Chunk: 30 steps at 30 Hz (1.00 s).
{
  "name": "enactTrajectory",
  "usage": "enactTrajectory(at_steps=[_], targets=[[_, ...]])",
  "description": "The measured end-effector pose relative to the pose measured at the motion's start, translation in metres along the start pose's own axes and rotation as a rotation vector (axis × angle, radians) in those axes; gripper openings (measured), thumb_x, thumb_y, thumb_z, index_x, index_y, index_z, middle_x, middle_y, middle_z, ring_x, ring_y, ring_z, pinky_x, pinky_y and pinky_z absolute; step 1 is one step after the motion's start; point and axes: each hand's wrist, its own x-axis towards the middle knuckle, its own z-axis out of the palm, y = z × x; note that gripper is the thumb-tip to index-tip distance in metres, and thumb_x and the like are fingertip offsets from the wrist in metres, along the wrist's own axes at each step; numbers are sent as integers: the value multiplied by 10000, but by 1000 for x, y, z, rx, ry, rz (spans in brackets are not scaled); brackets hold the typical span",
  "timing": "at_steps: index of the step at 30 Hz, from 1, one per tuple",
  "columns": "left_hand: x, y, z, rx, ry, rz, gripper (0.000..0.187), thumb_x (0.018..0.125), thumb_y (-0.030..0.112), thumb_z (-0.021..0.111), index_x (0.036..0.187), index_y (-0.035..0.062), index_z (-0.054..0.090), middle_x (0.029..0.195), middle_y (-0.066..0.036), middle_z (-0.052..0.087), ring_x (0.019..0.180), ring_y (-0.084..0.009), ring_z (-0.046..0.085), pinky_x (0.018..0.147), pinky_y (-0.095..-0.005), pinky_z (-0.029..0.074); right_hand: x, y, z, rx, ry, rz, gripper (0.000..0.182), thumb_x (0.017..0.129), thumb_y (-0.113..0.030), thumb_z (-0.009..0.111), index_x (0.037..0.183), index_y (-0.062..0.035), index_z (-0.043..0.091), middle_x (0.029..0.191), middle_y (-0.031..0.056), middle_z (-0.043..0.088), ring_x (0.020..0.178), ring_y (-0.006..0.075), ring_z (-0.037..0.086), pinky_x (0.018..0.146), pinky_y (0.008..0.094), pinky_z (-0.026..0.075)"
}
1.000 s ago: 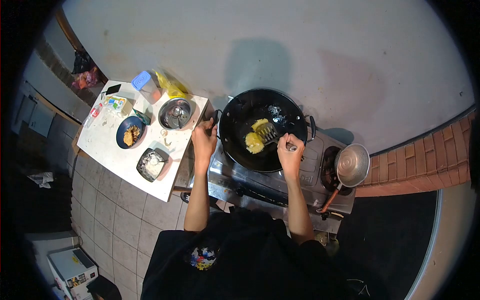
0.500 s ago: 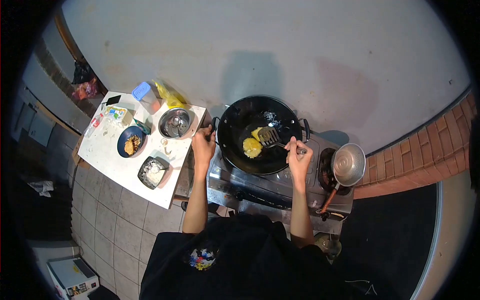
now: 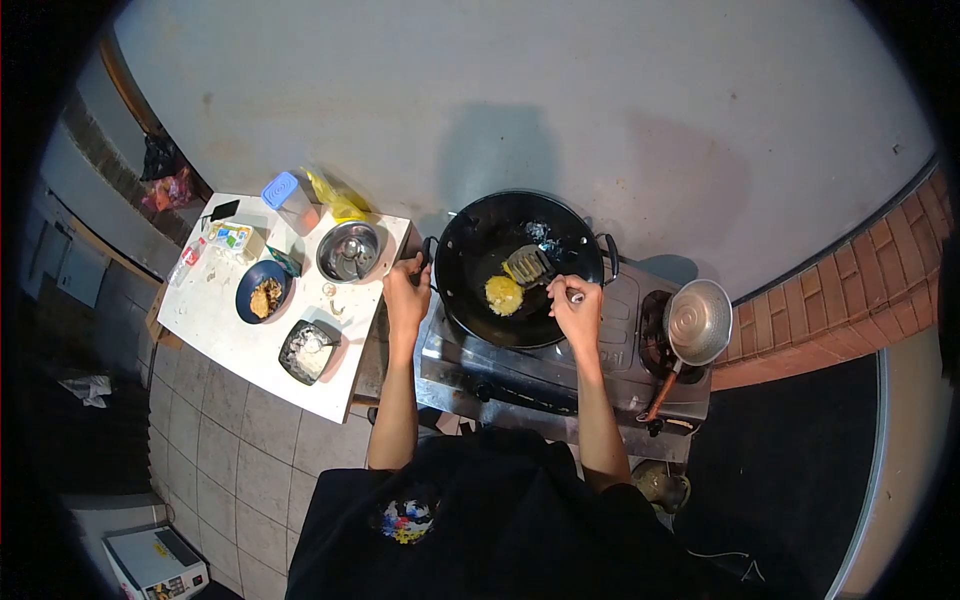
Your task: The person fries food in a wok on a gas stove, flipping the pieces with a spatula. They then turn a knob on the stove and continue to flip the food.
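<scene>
A black wok (image 3: 480, 315) stands on the stove (image 3: 622, 310). My left hand (image 3: 406, 292) is closed on the wok's left handle. Over the wok's right part, my right hand (image 3: 576, 308) grips the handle of a slotted spatula (image 3: 530, 264). The spatula's head is inside the wok, at the upper right of a round yellow patty (image 3: 503, 296). Another yellow piece (image 3: 512, 270) lies partly hidden under or behind the head.
A small pan (image 3: 698, 322) rests on the right burner. Left of the stove, a white table (image 3: 225, 345) holds a metal bowl (image 3: 348, 251), a blue plate (image 3: 250, 280) with fried food, a black bowl (image 3: 306, 352) with white powder, and a blue-lidded container (image 3: 290, 200).
My right hand has moved left over the wok. The spatula's head has shifted slightly up and turned, and my left hand stays at the handle.
</scene>
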Motion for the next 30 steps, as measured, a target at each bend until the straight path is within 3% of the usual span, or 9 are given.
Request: enactTrajectory(at_steps=[3, 5, 11, 18, 20, 27, 30], targets=[[0, -1, 0, 9, 4, -1, 236, 763, 28, 690, 968, -86, 665, 930, -247, 666, 857, -310, 673, 764, -368, 497, 1, 2, 0, -120, -30, 85, 220, 840, -68, 582, 661, 54, 623, 547, 67, 592, 477, 92, 557, 455, 249, 400], [0, -2, 0, 0, 4, -5, 241, 762, 30, 693, 973, -82, 667, 920, -245, 667, 841, -309, 673, 757, -367, 497, 0, 7, -1, -184, 17, -86, 227, 827, -72, 581, 645, 59, 611, 526, 66, 581, 488, 79, 547, 472, 260, 395], [0, -6, 2, -19, 14, 56, 238, 761, 25, 690, 971, -82, 666, 909, -243, 668, 842, -300, 674, 756, -360, 496, 2, 13, -5, -139, -14, -15, 219, 814, -60, 573, 638, 69, 599, 504, 76, 555, 494, 56, 502, 482, 261, 379], [0, -5, 1, -10, 14, 63, 236, 766, 20, 678, 978, -84, 665, 864, -237, 668, 786, -266, 665, 746, -343, 492, 5, 9, -6, -175, -76, 13, 268, 837, -24, 526, 590, 76, 553, 548, 40, 559, 549, 63, 533, 523, 227, 412], [0, -4, 2, -6, 12, 72, 238, 768, 18, 675, 983, -84, 665, 849, -233, 668, 776, -259, 662, 744, -337, 490, 6, 11, -2, -149, -3, -29, 233, 802, -55, 575, 605, 66, 549, 473, 91, 496, 470, 51, 439, 457, 281, 333], [2, -8, 5, -50, 15, 54, 256, 776, 25, 677, 1003, -90, 657, 829, -218, 665, 776, -239, 652, 745, -328, 485, 10, 0, 6, -231, 12, -85, 202, 784, -51, 582, 635, 79, 541, 498, 169, 446, 463, 63, 435, 456, 300, 332], [1, -6, 3, -39, 19, 45, 250, 776, 21, 676, 994, -99, 654, 830, -218, 666, 773, -238, 650, 742, -329, 485, 3, -3, 2, -269, -53, -95, 212, 811, -65, 591, 650, 71, 569, 511, 164, 502, 468, 79, 487, 465, 303, 363]])
